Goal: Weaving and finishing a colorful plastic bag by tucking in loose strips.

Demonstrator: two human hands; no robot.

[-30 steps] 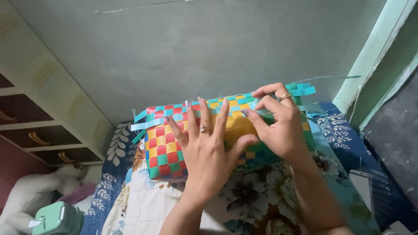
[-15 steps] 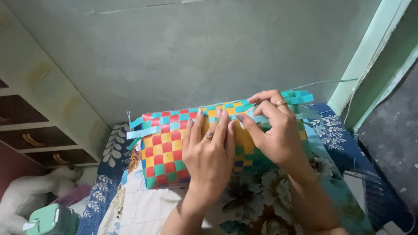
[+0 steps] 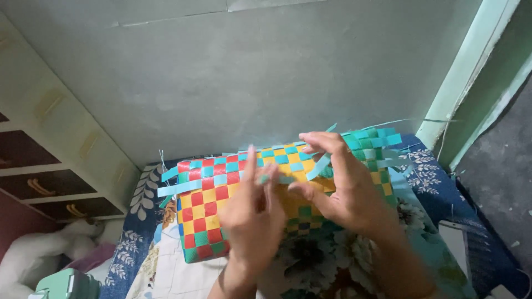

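A woven basket (image 3: 208, 213) of red, yellow, green and light blue plastic strips lies on its side on a floral cloth, with loose blue strip ends sticking out along its top edge. My left hand (image 3: 255, 218) rests against the middle of the basket, fingers pointing up, pinching a light blue strip (image 3: 280, 179). My right hand (image 3: 346, 185) grips the basket's right half from above and holds another light blue strip end (image 3: 318, 166) between thumb and fingers. Both hands hide the basket's centre.
A blue floral cloth (image 3: 426, 188) covers the surface under the basket. A plain grey-green wall (image 3: 249, 72) stands close behind. White drawers with handles (image 3: 44, 188) are at the left, a pale green container (image 3: 64, 285) at the lower left, a green door frame (image 3: 471, 72) at the right.
My left hand has turned from lying flat on the basket to an edge-on pinch on a blue strip. My right hand has lifted a strip end. The view has shifted slightly.
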